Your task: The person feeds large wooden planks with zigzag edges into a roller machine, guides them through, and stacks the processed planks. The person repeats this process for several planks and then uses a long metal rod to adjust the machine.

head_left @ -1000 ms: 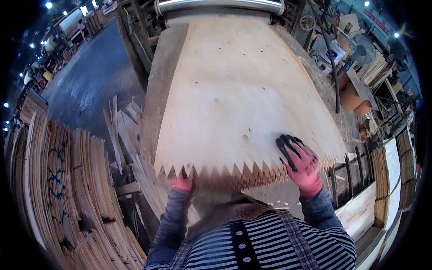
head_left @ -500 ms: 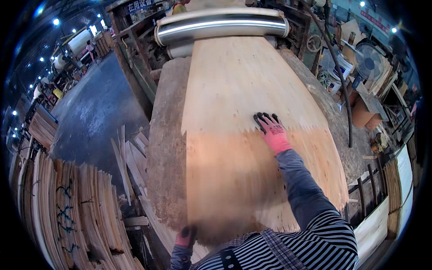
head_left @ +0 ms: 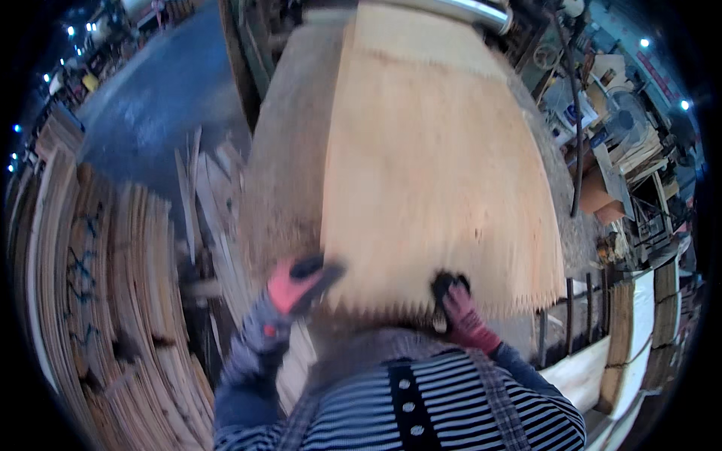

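Observation:
A wide, pale wood veneer sheet (head_left: 436,173) lies on the worn bench (head_left: 289,128), its near edge jagged. At the sheet's near left corner is my left hand (head_left: 295,284), in a pink glove with black fingers. Its fingers are stretched out and blurred, and I cannot tell if they touch the wood. My right hand (head_left: 460,312), gloved alike, is at the near jagged edge, its fingertips over the sheet. Those fingers look bent but are smeared by motion. Farther off, this sheet meets another veneer sheet (head_left: 429,34) along a seam.
Beyond the bench is a shiny metal roller (head_left: 481,9), partly cut off. Stacked veneer (head_left: 135,293) stands at the left, with loose strips (head_left: 214,195) beside the bench. To the right are a fan (head_left: 624,120), a dark bar (head_left: 579,143) and more stacked sheets (head_left: 620,331).
The veneer sheets have moved away from me toward the roller. My right hand has drawn back to the near edge; my left hand has come up beside the corner. The view has tilted down.

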`<control>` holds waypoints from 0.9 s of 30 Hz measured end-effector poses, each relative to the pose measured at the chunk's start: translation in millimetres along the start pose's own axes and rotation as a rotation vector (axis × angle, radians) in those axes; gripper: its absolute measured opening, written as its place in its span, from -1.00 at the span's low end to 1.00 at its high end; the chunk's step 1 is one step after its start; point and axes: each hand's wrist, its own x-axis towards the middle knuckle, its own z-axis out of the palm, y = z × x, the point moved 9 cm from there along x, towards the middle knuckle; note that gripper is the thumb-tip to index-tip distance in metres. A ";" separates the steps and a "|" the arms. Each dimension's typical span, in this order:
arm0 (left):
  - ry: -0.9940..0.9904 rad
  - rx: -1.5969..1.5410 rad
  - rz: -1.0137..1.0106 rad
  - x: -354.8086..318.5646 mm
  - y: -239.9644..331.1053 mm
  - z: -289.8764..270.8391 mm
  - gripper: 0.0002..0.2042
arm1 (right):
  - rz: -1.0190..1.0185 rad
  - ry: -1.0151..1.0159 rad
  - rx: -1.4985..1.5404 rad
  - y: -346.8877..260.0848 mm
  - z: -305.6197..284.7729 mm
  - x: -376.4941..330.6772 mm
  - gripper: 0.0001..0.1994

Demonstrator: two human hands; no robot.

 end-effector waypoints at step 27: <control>0.466 0.211 -0.144 -3.7 -157.0 47.9 -0.40 | 0.039 0.629 -0.189 59.7 -192.9 134.4 -0.58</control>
